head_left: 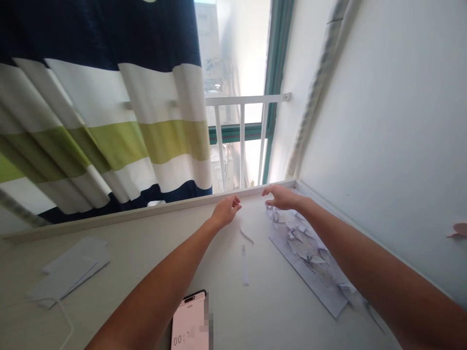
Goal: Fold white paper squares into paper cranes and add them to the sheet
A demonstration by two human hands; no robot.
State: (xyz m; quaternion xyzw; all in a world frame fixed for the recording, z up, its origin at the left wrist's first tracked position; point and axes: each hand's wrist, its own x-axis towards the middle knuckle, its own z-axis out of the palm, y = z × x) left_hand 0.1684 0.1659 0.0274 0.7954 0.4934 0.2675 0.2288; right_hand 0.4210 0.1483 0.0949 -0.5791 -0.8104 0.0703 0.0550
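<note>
One paper strip (244, 266) points lengthwise forward near the hands (281, 197), right loosely spread, left (224, 212) unclear in grip.

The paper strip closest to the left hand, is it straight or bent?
Bent: the strip curves along its length near the left hand, while the other strip, nearer the phone, lies nearly straight.

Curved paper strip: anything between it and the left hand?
Nothing visible. The left hand is just beyond the curved paper strip; the straight strip lies on its near side, the phone nearer still, neither between.
</note>
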